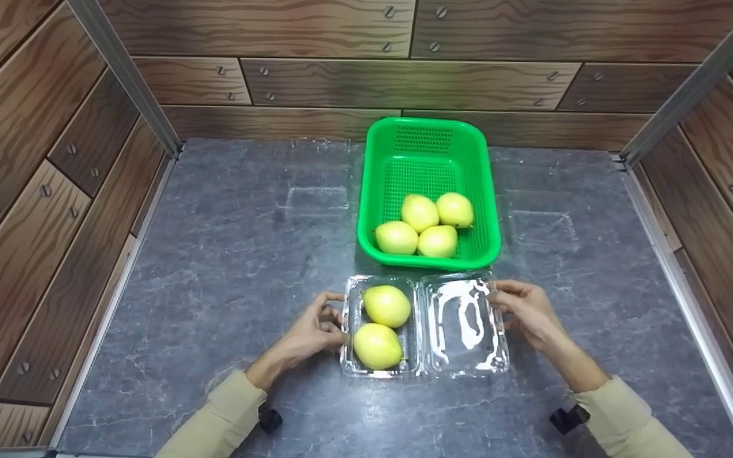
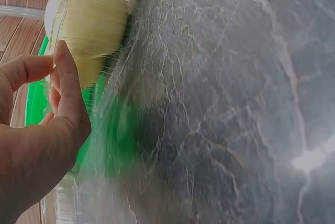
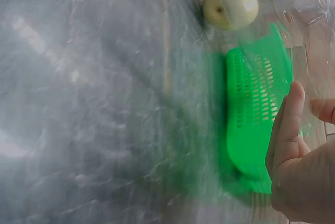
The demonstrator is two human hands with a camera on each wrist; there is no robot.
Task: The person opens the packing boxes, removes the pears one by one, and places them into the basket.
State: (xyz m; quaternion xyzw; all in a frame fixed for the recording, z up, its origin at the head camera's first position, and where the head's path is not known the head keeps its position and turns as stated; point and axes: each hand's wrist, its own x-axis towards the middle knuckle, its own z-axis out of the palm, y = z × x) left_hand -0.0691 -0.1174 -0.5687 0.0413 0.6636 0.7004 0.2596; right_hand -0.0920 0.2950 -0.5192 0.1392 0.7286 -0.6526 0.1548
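A clear plastic clamshell box (image 1: 412, 346) lies unfolded in front of the basket. Its left half holds two yellow-green pears (image 1: 387, 306), one behind the other; the lid (image 1: 468, 324) lies spread out to the right. At the outer left edge, my left hand (image 1: 309, 327) pinches the rim between thumb and fingers, as the left wrist view shows beside a pear (image 2: 102, 14). My right hand (image 1: 529, 312) grips the lid's right edge near its far corner. In the right wrist view the thumb and fingers (image 3: 293, 114) stand on either side of the clear plastic.
Directly behind the box stands a green perforated basket (image 1: 366, 191) with several pears (image 1: 419, 213) in its near half. More clear plastic containers lie left (image 1: 315, 197) and right (image 1: 541, 219) of it. Wood-patterned walls (image 1: 328, 83) enclose the grey marbled table (image 1: 226, 254).
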